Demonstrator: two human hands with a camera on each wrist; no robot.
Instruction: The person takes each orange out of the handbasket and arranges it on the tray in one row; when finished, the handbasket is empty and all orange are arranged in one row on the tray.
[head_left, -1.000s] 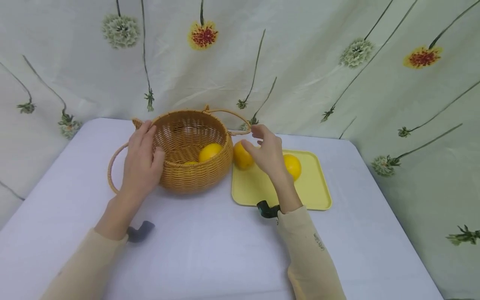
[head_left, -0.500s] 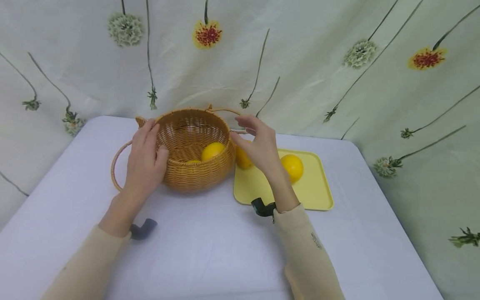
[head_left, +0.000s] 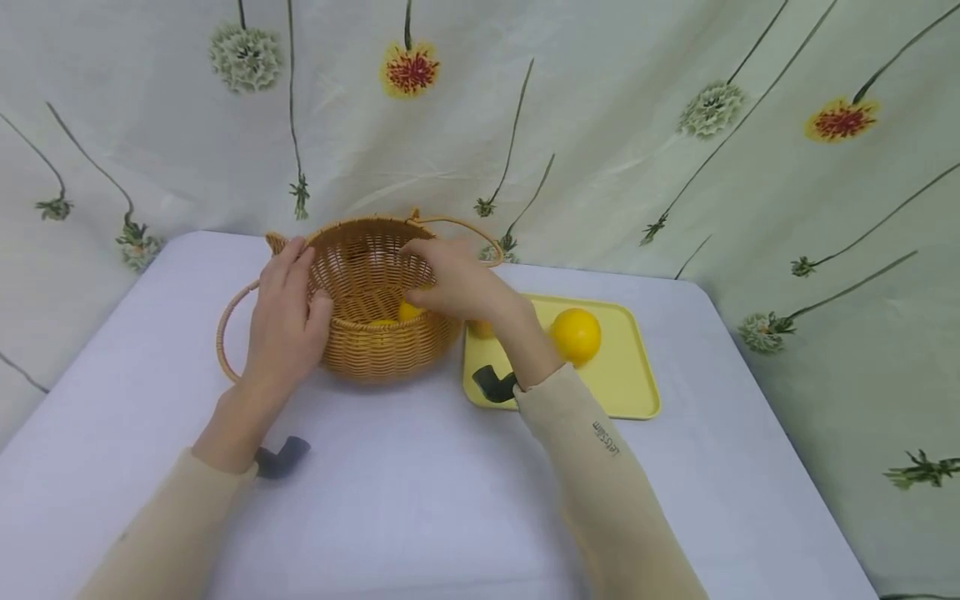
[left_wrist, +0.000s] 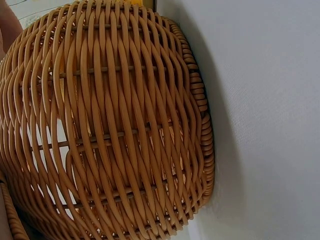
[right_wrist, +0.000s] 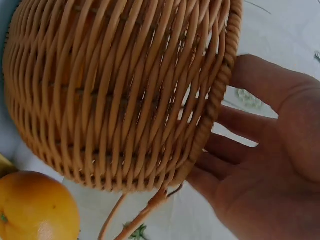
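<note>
Spread fingers, with the thumb set apart, characterise the right hand (head_left: 461,279), which reaches over the right rim of a round, honey-brown basket of woven wicker (head_left: 375,354); in the right wrist view the fingertips pass behind the weave, so whether they touch anything inside cannot be told. Straight fingers of the left hand (head_left: 288,325) rest along the opposite rim, thumb apart; the left wrist view shows chiefly the basket's wall, with only slivers of the hand at its left edge.

Inside the basket, a round yellow-orange fruit (head_left: 411,312) is partly covered by the right thumb, contact uncertain; beside it, a thin yellow sliver (head_left: 383,322) shows above the front rim, the remainder concealed by the wall. To the right lies a pale-yellow rectangular tray with rounded corners (head_left: 622,367). One glossy orange fruit (head_left: 576,336) sits on it in plain sight; another (head_left: 480,329) is almost wholly hidden behind the right hand and wrist. An orange fruit with a green stem end (right_wrist: 37,207) is cut off at the lower left of the right wrist view.
</note>
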